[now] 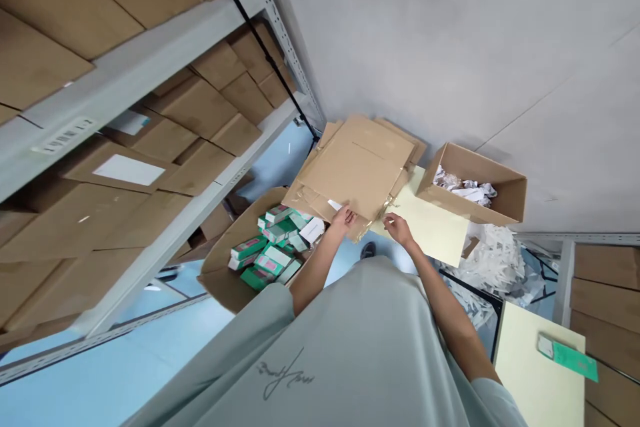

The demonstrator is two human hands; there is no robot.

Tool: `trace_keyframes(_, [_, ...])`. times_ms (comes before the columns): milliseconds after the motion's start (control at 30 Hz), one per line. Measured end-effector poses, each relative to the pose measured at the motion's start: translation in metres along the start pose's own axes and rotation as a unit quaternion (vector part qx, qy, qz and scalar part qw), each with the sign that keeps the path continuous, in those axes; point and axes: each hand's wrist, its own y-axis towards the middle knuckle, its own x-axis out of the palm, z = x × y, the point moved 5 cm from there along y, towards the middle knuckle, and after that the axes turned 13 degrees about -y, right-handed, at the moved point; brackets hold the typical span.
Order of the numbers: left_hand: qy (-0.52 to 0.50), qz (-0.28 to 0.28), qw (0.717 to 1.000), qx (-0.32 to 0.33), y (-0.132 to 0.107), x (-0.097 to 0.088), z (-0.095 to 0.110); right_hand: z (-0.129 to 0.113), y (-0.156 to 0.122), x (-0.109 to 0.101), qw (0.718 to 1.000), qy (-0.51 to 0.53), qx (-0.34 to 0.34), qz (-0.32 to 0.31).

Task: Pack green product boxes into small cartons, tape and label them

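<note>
My left hand [343, 218] rests with curled fingers on the near edge of a stack of flattened cardboard sheets [357, 167] and pinches a small white item [334, 204]. My right hand [399, 227] is closed in a pinch at the stack's right corner, beside a scrap of brown tape [389, 203], over a pale yellow table top [430, 227]. What the right fingers hold is too small to make out. An open carton [225, 267] with several green and pink small boxes [265, 250] sits just left of my left arm.
Grey metal shelving [165, 53] loaded with brown cartons fills the left. An open box [505, 197] with crumpled white paper stands at the right, loose paper scraps [493, 260] below it. A second yellow table [535, 373] carries a green box [567, 355]. The floor is light blue.
</note>
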Motion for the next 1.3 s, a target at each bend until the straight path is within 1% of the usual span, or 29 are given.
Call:
trace_keyframes(100, [-0.003,-0.013,1.0,0.018,-0.008,0.014,0.008,-0.009,-0.005,-0.013,1.0,0.011,-0.002,0.016])
trace_keyframes(167, [-0.003,-0.035,0.999,0.034,-0.019,0.024,0.018,-0.016,-0.011,-0.028,0.999,0.027,-0.006,0.038])
trace_keyframes(233, [0.004,-0.06,0.997,0.05,-0.033,0.034,0.03,-0.024,-0.02,-0.052,0.995,0.063,-0.022,0.072])
trace_keyframes(333, [0.027,-0.107,0.991,0.072,-0.057,0.049,0.05,-0.033,-0.045,-0.103,0.979,0.123,-0.052,0.152])
trace_keyframes(433, [0.067,-0.181,0.975,0.11,-0.081,0.07,0.067,-0.031,-0.083,-0.162,0.953,0.148,-0.043,0.262])
trace_keyframes(500, [0.096,-0.239,0.958,0.128,-0.096,0.089,0.071,-0.023,-0.115,-0.198,0.929,0.158,-0.026,0.332])
trace_keyframes(567, [0.129,-0.287,0.94,0.133,-0.109,0.111,0.066,-0.011,-0.153,-0.225,0.904,0.168,-0.011,0.394])
trace_keyframes(600, [0.149,-0.307,0.93,0.136,-0.115,0.123,0.059,-0.004,-0.174,-0.235,0.89,0.174,-0.002,0.423])
trace_keyframes(667, [0.19,-0.341,0.91,0.139,-0.126,0.149,0.038,0.014,-0.22,-0.246,0.858,0.188,0.021,0.477])
trace_keyframes(733, [0.234,-0.38,0.886,0.126,-0.139,0.176,0.004,0.035,-0.269,-0.25,0.824,0.2,0.053,0.528])
trace_keyframes(800, [0.281,-0.425,0.855,0.098,-0.158,0.2,-0.043,0.059,-0.323,-0.249,0.783,0.199,0.089,0.582])
trace_keyframes(867, [0.325,-0.47,0.818,0.065,-0.182,0.216,-0.099,0.087,-0.381,-0.249,0.732,0.177,0.129,0.645])
trace_keyframes(900, [0.343,-0.49,0.8,0.048,-0.197,0.221,-0.129,0.102,-0.412,-0.25,0.702,0.156,0.151,0.678])
trace_keyframes(967, [0.377,-0.524,0.764,0.008,-0.231,0.222,-0.194,0.137,-0.477,-0.253,0.639,0.105,0.206,0.734])
trace_keyframes(1033, [0.413,-0.547,0.727,-0.041,-0.267,0.213,-0.262,0.176,-0.544,-0.254,0.582,0.064,0.268,0.765])
trace_keyframes(1100, [0.457,-0.558,0.686,-0.099,-0.305,0.193,-0.335,0.213,-0.613,-0.251,0.537,0.05,0.323,0.777])
trace_keyframes(1133, [0.479,-0.56,0.663,-0.13,-0.324,0.181,-0.372,0.23,-0.649,-0.245,0.515,0.049,0.347,0.782])
trace_keyframes(1200, [0.521,-0.566,0.61,-0.19,-0.363,0.155,-0.446,0.254,-0.723,-0.225,0.458,0.053,0.386,0.799])
trace_keyframes(1233, [0.538,-0.573,0.579,-0.215,-0.383,0.142,-0.482,0.261,-0.759,-0.21,0.422,0.06,0.398,0.812])
trace_keyframes(1300, [0.566,-0.593,0.513,-0.255,-0.424,0.115,-0.554,0.267,-0.825,-0.173,0.342,0.08,0.41,0.842])
